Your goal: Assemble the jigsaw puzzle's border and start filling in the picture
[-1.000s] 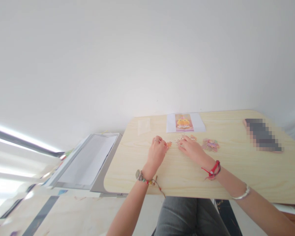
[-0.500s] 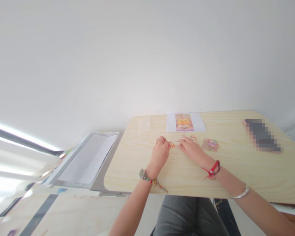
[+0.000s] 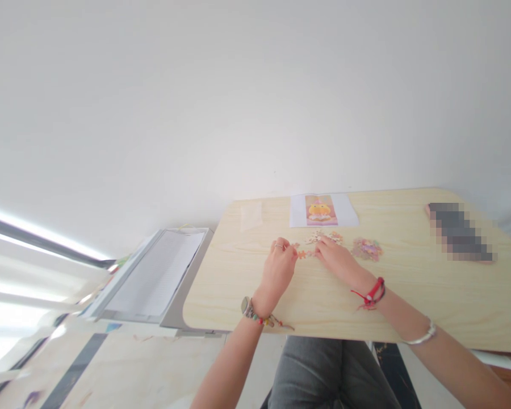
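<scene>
The pale wooden bench (image 3: 409,295) carries everything. Beyond both hands lies a reference picture (image 3: 321,209), flat so it can be read. Just right of the right hand (image 3: 336,260) sits a loose pile of pieces (image 3: 366,249). The left hand (image 3: 279,267), fingers curled, pinches small orange puzzle pieces (image 3: 303,254); the right hand, half open, presses them from the other side.

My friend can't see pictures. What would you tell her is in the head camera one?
Two bare hands, left hand and right hand, meet over small orange puzzle pieces on a pale wooden table. Beyond them lie a reference picture and a pile of loose pieces.
</scene>
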Available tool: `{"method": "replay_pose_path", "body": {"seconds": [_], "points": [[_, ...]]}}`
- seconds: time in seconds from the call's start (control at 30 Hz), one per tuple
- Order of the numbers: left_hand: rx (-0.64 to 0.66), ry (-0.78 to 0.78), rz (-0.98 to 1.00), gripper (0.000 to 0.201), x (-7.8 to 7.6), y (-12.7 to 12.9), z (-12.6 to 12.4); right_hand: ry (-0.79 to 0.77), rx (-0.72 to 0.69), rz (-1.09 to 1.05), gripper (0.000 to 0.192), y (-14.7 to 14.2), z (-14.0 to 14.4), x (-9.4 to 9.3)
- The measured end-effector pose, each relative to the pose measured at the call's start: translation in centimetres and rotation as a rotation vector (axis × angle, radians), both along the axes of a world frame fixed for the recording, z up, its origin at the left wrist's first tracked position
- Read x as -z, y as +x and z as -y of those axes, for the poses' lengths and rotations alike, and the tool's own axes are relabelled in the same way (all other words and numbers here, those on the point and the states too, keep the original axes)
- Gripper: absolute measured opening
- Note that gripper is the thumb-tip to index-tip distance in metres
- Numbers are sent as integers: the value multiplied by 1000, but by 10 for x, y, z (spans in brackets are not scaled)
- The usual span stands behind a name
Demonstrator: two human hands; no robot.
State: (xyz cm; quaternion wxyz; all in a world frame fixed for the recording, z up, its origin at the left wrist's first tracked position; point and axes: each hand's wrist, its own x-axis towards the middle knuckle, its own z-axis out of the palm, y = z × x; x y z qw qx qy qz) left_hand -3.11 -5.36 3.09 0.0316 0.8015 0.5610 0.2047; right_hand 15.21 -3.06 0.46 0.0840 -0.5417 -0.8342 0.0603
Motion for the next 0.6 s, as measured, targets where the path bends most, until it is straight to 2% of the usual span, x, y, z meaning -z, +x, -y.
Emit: {"method": "replay_pose_path", "body": {"seconds": [0.13, 0.2, 0.33, 0.4, 0.6], "points": [[-19, 24, 16, 9, -1, 1, -3, 22, 90, 74, 25, 8, 2, 2], [-51, 28, 17, 9, -1, -5, -5, 28, 85, 9, 25, 11, 2, 0], [-95, 28, 14, 9, 1, -16, -4, 47, -108, -263, 19, 0, 3, -9], [-96, 26, 12, 8, 1, -19, -4, 50, -188, -310, 20, -12, 3, -15], [-89, 35, -11, 5, 3, -26, -3, 36, -221, -287, 21, -39, -2, -23]]}}
